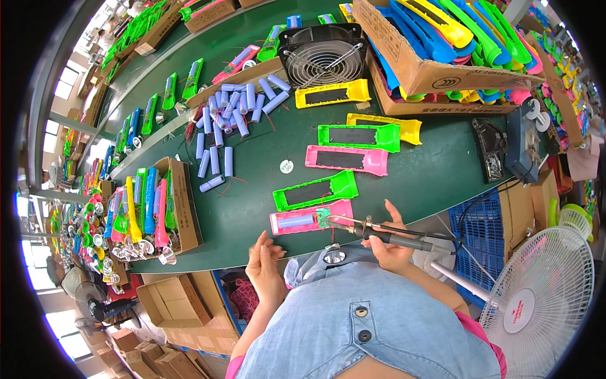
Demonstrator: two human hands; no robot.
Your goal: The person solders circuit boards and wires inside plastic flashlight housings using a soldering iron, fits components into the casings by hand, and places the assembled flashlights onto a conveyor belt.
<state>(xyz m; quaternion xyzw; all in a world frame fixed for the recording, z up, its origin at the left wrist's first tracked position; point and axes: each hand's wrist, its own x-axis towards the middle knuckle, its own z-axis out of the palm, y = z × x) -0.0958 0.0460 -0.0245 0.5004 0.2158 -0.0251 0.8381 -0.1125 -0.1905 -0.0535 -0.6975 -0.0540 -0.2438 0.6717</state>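
Observation:
My right hand grips a soldering iron with a dark handle and a thin curved feed tube. Its tip reaches the small green circuit board in a pink plastic housing at the near table edge. A lilac cylindrical battery lies in that housing. My left hand is just below the housing's left end, fingers loosely bent, with nothing visible in them. A silvery reflector is below the housing, against my denim apron. Just beyond lies a green housing.
Loose batteries are heaped beyond. More housings lie right of them, near a black metal fan. Cartons hold housings at back right and assembled pieces at left. A blue box-shaped unit and a white fan stand right.

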